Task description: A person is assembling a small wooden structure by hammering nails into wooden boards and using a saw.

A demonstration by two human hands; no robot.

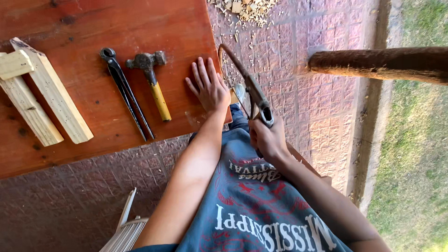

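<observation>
My left hand (208,87) lies flat with fingers spread on the right end of a red-brown wooden table (84,28), near its edge. My right hand (267,140) grips the handle of a metal-framed hand saw (246,84), whose frame runs up along the table's right edge. A small wood piece (234,96) shows just past my left hand at the edge. A hammer with a yellow handle (153,84) lies left of my left hand.
Black long-handled pincers (125,91) lie beside the hammer. Two pale wood blocks (44,93) rest at the table's left. Wood chips (247,9) litter the brick paving. A brown log (378,64) juts in from the right, over grass. A white chair (125,228) stands below.
</observation>
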